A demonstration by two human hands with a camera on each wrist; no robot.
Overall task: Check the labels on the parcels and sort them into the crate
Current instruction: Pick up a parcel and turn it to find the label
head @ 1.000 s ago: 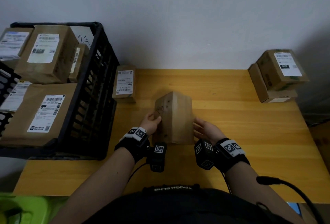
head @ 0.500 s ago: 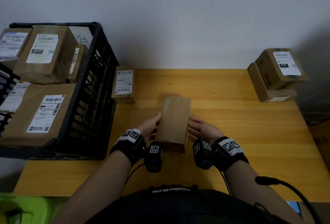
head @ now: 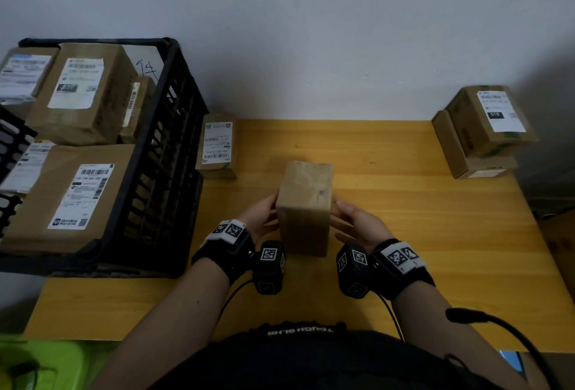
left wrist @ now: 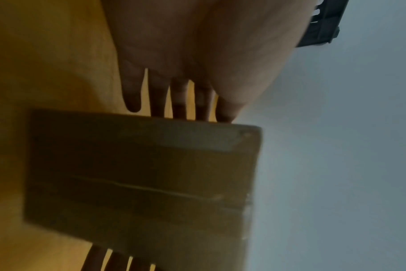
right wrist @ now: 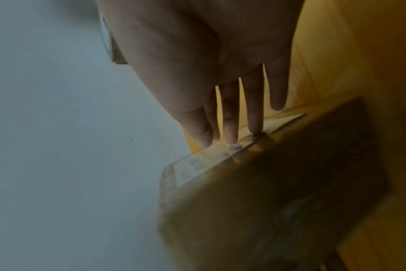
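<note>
A plain brown parcel (head: 305, 206) stands on end above the middle of the wooden table (head: 420, 234). It is held between my two hands. My left hand (head: 261, 212) presses its left side with straight fingers (left wrist: 179, 102), tips on the box edge (left wrist: 139, 174). My right hand (head: 351, 218) presses the right side, straight fingertips (right wrist: 231, 135) touching a face that carries a white label (right wrist: 204, 163). In the head view no label shows on the parcel. The black crate (head: 174, 128) stands at the left with several labelled parcels (head: 77, 91) inside.
One small labelled parcel (head: 217, 145) sits on the table against the crate's right wall. Two more parcels (head: 485, 128) are stacked at the table's far right corner by the wall. A green object (head: 37, 364) lies below the table's front left.
The parcel has been turned over between my hands: from on end, to flat with its taped seam up, to on end again. Both hands stayed at its sides.
</note>
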